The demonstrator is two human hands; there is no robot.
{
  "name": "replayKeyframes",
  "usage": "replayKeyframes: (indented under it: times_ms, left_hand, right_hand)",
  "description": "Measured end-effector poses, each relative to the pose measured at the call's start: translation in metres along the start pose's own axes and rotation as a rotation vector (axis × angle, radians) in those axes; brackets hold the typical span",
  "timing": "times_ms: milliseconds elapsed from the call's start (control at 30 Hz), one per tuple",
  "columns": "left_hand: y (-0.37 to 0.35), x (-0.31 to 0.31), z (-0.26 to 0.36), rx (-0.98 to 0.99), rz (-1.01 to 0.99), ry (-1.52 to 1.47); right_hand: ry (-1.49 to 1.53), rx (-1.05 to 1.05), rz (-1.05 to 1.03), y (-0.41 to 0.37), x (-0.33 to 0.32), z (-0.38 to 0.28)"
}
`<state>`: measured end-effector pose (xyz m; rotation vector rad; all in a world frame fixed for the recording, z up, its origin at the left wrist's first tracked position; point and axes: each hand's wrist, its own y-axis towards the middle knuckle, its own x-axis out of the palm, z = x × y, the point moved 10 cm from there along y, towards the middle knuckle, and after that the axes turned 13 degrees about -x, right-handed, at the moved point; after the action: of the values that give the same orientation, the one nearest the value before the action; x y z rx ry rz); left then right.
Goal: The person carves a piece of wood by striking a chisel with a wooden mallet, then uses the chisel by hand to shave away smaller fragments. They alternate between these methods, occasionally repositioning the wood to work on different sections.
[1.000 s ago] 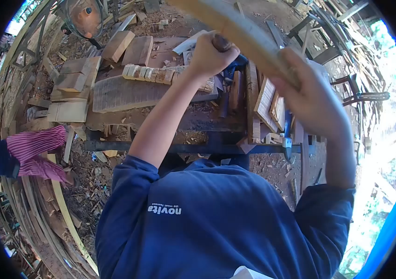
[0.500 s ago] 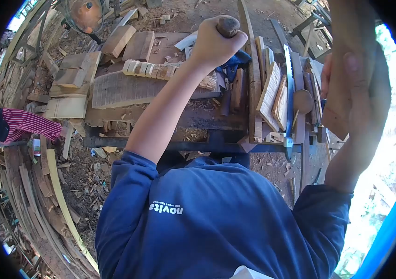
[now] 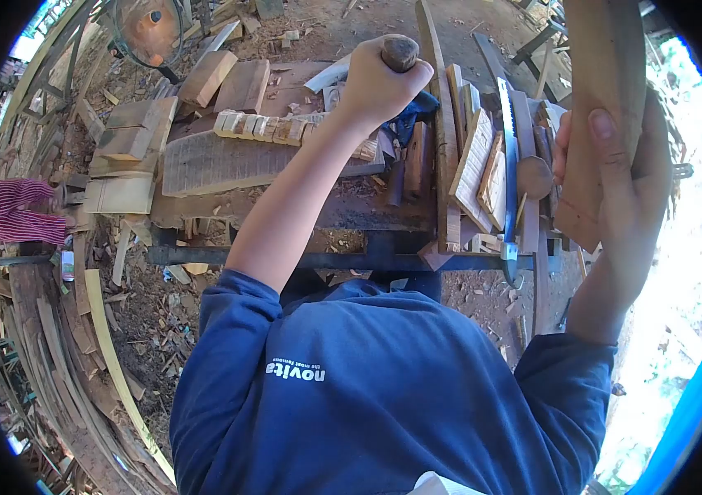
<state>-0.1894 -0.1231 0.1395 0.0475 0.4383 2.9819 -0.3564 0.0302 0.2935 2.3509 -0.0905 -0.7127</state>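
My left hand (image 3: 384, 87) is closed in a fist around a brown wooden handle (image 3: 400, 54), whose rounded end shows above the fingers; the rest is hidden. On the right, my right hand (image 3: 619, 161) grips a long wooden board (image 3: 606, 74), thumb on its near face and fingertips at its left edge. Left of that board, a saw (image 3: 509, 165) with a blue-grey blade lies on upright and leaning wood pieces (image 3: 478, 169). Below my left hand are a notched wooden strip (image 3: 260, 126) and a wide grey plank (image 3: 219, 161).
A dark-edged workbench (image 3: 285, 257) spans the front. Wood blocks (image 3: 206, 78) and a round fan (image 3: 149, 33) are at the upper left. A person in a striped garment (image 3: 29, 210) is at the far left, near stacked long strips (image 3: 62, 355). Wood scraps cover the ground.
My right hand and the board have moved left and slightly, with more of the board's face in view. My left hand has shifted slightly. The striped garment at the far left has moved further left.
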Motion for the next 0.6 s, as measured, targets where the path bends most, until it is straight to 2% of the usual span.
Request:
replayKeyframes:
  times_ms: [167, 267, 300, 400, 433, 467, 533, 600]
  left_hand:
    - [0.007, -0.003, -0.011, -0.037, 0.003, 0.029]
    - [0.007, -0.002, -0.007, -0.001, 0.011, 0.053]
    - [0.006, 0.000, -0.005, 0.000, 0.013, 0.056]
    - [0.005, 0.009, -0.006, 0.001, 0.002, 0.107]
    - [0.005, 0.010, -0.003, 0.002, -0.002, 0.104]
    - [0.004, 0.009, -0.002, -0.008, -0.007, 0.086]
    - [0.005, 0.008, -0.009, -0.030, -0.019, 0.044]
    - [0.000, 0.012, -0.004, -0.049, -0.023, -0.015]
  right_hand:
    - [0.057, 0.061, -0.035, -0.004, 0.006, 0.005]
    - [-0.071, -0.033, 0.048, 0.006, -0.015, -0.001]
    - [-0.043, -0.013, -0.077, 0.014, -0.025, 0.008]
    - [-0.159, -0.115, -0.008, 0.034, -0.033, -0.018]
    - [-0.232, -0.167, 0.103, 0.033, -0.040, -0.026]
    - [-0.449, -0.566, -0.065, 0.030, -0.024, -0.026]
    - [-0.504, -0.482, -0.052, 0.014, 0.011, -0.013]
    - [-0.580, 0.071, -0.388, 0.005, 0.058, 0.017]
